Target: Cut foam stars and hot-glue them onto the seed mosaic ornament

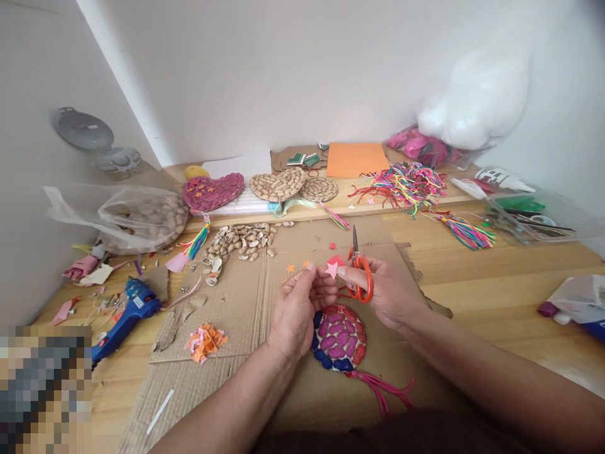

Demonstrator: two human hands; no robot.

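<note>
My right hand (385, 290) holds orange-handled scissors (363, 277), blades pointing up and away. Its thumb tip presses a small pink paper star (332, 270), with a piece of red paper (336, 260) right behind it. Close on the left is my left hand (295, 309), its thumb raised and its fingers stretched under the star; whether they touch it is unclear. Below both hands lies a round peanut-shell piece (338, 337) painted purple, red and blue, with a pink tassel (385, 386). Small orange stars (290, 269) and a red scrap (333, 246) rest on the cardboard (236, 302).
Left: a blue glue gun (135, 309), paper scraps (207, 342), peanut shells (243, 239) and a bag of peanuts (155, 217). Along the back: a purple heart (212, 192), unpainted peanut pieces (278, 184), orange paper (358, 160) and colourful tassels (411, 186). Right: a plastic box (534, 217).
</note>
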